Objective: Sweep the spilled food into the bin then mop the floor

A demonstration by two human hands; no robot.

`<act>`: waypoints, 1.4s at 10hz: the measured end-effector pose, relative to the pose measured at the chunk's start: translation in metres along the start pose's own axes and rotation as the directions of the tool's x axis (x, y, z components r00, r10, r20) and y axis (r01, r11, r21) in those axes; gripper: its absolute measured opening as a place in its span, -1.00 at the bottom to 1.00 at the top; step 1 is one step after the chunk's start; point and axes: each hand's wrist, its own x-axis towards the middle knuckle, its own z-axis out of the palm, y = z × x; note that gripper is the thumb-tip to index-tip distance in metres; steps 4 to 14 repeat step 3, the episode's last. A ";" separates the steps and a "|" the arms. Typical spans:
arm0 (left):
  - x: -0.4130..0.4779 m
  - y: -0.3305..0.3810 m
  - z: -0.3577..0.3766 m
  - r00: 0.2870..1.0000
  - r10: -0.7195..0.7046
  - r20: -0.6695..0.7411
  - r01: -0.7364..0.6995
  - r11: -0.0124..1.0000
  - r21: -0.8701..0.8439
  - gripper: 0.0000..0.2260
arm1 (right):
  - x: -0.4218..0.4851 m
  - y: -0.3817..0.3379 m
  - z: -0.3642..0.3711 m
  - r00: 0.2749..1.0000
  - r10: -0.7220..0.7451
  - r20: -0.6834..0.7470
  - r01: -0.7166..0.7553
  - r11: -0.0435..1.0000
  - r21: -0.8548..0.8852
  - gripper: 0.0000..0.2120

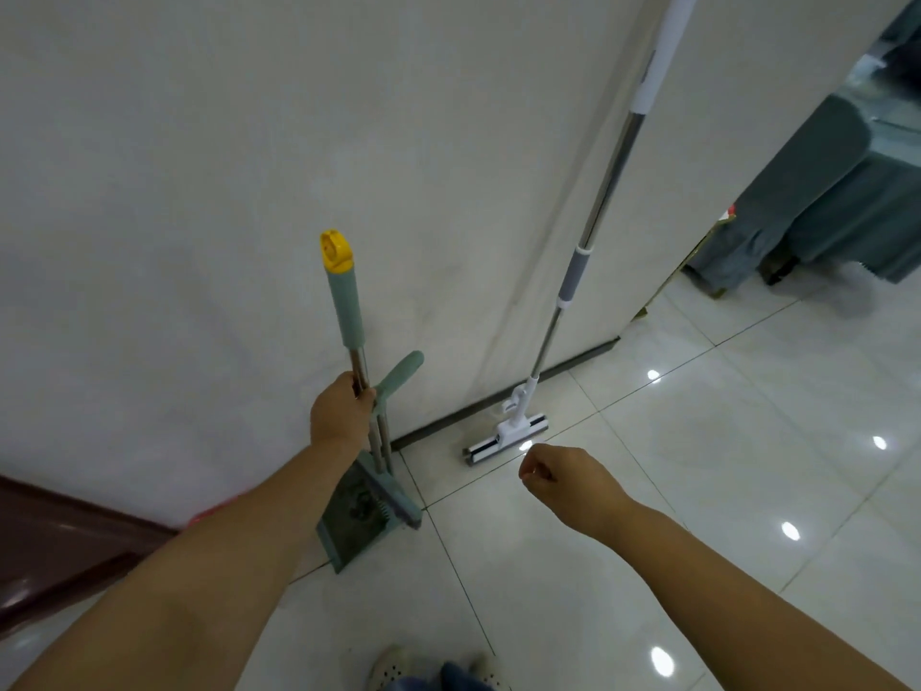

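A green broom (345, 301) with a yellow cap stands upright against the white wall, nested with a green dustpan (360, 511) on the floor. My left hand (340, 413) is shut on the broom's metal pole just below the green grip. To the right, a sponge mop (508, 433) with a long steel pole leans against the wall corner, its white head on the tiles. Near the mop head hovers my right hand (563, 478), fingers curled shut, holding nothing. No spilled food or bin shows in this view.
Glossy white floor tiles (697, 466) stretch to the right. A grey covered piece of furniture (817, 211) stands at the far right past the wall corner. A dark red-brown edge (60, 536) lies at the lower left. My shoe (398, 668) shows at the bottom.
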 end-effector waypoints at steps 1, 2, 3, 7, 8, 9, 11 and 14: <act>-0.005 0.007 -0.006 0.998 0.043 -0.048 -0.045 0.998 -0.040 -0.86 | -0.004 0.002 -0.010 0.999 -0.050 -0.015 0.050 0.998 -0.027 -0.79; -0.008 0.021 -0.020 0.997 0.058 -0.056 -0.062 0.995 -0.076 -0.74 | -0.006 0.004 -0.029 0.998 -0.068 -0.014 0.068 0.998 -0.014 -0.79; -0.015 0.025 -0.028 0.995 0.075 -0.065 -0.079 0.996 -0.051 -0.70 | -0.012 0.009 -0.035 0.994 -0.108 -0.015 0.108 0.994 0.029 -0.80; -0.015 0.025 -0.028 0.995 0.075 -0.065 -0.079 0.996 -0.051 -0.70 | -0.012 0.009 -0.035 0.994 -0.108 -0.015 0.108 0.994 0.029 -0.80; -0.015 0.025 -0.028 0.995 0.075 -0.065 -0.079 0.996 -0.051 -0.70 | -0.012 0.009 -0.035 0.994 -0.108 -0.015 0.108 0.994 0.029 -0.80; -0.015 0.025 -0.028 0.995 0.075 -0.065 -0.079 0.996 -0.051 -0.70 | -0.012 0.009 -0.035 0.994 -0.108 -0.015 0.108 0.994 0.029 -0.80; -0.015 0.025 -0.028 0.995 0.075 -0.065 -0.079 0.996 -0.051 -0.70 | -0.012 0.009 -0.035 0.994 -0.108 -0.015 0.108 0.994 0.029 -0.80; -0.015 0.025 -0.028 0.995 0.075 -0.065 -0.079 0.996 -0.051 -0.70 | -0.012 0.009 -0.035 0.994 -0.108 -0.015 0.108 0.994 0.029 -0.80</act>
